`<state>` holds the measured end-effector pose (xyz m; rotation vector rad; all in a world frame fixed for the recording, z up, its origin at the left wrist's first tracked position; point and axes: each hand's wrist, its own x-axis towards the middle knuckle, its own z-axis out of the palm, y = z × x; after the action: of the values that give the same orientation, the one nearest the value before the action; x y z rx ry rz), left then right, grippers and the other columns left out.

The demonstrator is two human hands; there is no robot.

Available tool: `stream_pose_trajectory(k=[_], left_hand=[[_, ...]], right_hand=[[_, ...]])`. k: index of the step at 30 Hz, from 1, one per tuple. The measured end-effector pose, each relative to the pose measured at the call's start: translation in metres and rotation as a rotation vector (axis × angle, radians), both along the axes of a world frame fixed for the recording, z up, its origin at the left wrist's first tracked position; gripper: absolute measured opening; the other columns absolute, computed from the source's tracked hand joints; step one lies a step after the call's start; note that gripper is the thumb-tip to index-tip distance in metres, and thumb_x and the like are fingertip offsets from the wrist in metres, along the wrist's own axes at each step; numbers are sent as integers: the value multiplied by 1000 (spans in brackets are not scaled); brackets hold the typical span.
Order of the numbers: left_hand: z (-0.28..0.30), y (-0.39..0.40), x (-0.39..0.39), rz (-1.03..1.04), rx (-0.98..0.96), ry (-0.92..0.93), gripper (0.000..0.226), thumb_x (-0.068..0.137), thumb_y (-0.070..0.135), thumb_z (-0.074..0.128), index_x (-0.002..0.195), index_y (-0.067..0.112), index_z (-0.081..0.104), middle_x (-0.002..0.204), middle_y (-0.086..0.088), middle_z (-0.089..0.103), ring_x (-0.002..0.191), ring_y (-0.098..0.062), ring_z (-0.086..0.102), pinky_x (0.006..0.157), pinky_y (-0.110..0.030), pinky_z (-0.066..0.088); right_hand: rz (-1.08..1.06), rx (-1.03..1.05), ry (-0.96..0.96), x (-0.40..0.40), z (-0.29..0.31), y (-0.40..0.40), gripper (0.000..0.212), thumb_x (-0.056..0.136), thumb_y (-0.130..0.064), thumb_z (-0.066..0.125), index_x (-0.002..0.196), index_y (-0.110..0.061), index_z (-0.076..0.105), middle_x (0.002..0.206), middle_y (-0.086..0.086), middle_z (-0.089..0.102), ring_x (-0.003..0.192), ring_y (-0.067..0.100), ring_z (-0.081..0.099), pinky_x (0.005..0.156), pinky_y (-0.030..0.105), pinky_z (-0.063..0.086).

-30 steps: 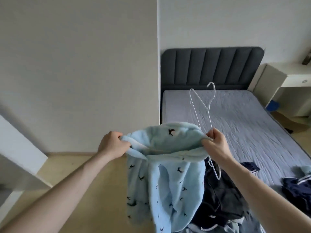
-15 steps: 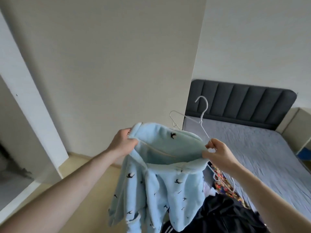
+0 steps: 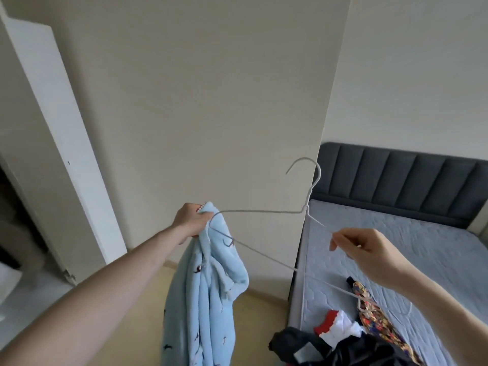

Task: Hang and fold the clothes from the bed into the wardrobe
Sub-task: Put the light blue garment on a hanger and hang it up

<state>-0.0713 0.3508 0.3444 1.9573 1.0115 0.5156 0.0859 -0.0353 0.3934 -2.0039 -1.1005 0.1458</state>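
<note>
**Hanger going into blue garment**

Right hand (image 3: 369,253) pinches the wire hanger (image 3: 264,212) on its right shoulder arm, having let go of the garment edge it held half a second ago. Left hand (image 3: 191,220) grips the light blue fleece garment (image 3: 203,299) bunched at its top; the opening is no longer spread. Hanger's left tip sits at the fabric. Judgement: threading begun, not seated. Remaining clothes (image 3: 343,336) lie on the bed (image 3: 396,239)

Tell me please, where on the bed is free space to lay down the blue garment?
The mattress is bare between the dark headboard and the right hand, and along its far right side. The near corner is crowded: a black garment, a red and white piece and a patterned cloth lie there.
</note>
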Motion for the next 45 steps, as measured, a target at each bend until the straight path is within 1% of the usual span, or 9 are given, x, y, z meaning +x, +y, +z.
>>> stream_pose_trajectory(k=[6,15,23,32,34,37,40,42,45], left_hand=[[21,1,-5,-24,145,-14,34,84,29,61,63,22,35,62,5,38,62,-19,34,58,-30,27],[56,25,-26,-28,395,17,43,88,30,63,61,20,31,56,5,35,58,-20,34,56,-32,27],[79,-4,-32,-94,404,-111,44,91,25,61,61,22,28,55,7,32,55,-16,30,56,-31,24],[116,-52,-18,-272,180,-402,37,92,27,63,66,15,40,64,2,35,62,-14,35,63,-31,28],[123,-61,-14,-338,173,-419,39,93,28,63,69,6,42,66,1,38,63,-14,38,65,-32,30],[123,-71,-12,-436,228,-312,42,94,34,61,70,6,42,67,2,37,64,-14,36,67,-34,29],[118,-81,-16,-572,356,-12,43,95,47,53,70,13,45,69,2,40,65,-15,40,69,-37,33],[114,-81,-17,-627,554,121,41,92,48,44,80,13,61,86,4,53,85,-11,49,89,-39,38],[111,-67,-17,-661,858,174,43,88,46,39,114,37,72,123,20,53,119,-2,43,114,-33,19]], right_hand=[[30,-33,-42,-13,2,11,28,103,-27,57,81,-28,75,47,-5,40,44,10,27,46,19,23],[-26,48,-56,-23,4,29,28,102,-25,58,80,-27,75,51,-1,39,45,10,25,43,18,22],[54,-36,-31,-42,-8,54,27,103,-31,56,85,-31,76,50,-1,42,45,9,28,46,22,23],[75,-133,-3,-67,-22,75,31,105,-29,52,84,-25,75,42,-9,36,42,9,25,45,19,21],[60,-26,65,-73,-28,74,33,105,-27,54,79,-23,74,45,-9,36,44,9,23,46,19,20],[-5,193,191,-72,-34,70,36,105,-25,54,74,-18,71,51,-4,37,46,11,25,46,21,23],[-32,296,253,-69,-38,63,38,105,-25,53,74,-11,69,52,-6,37,47,7,28,47,15,25],[-38,315,273,-71,-43,59,39,105,-24,53,73,-9,69,50,-10,36,46,5,27,47,13,24],[-31,327,291,-74,-51,56,38,105,-22,55,72,-10,69,50,-10,35,47,5,26,47,15,24]])
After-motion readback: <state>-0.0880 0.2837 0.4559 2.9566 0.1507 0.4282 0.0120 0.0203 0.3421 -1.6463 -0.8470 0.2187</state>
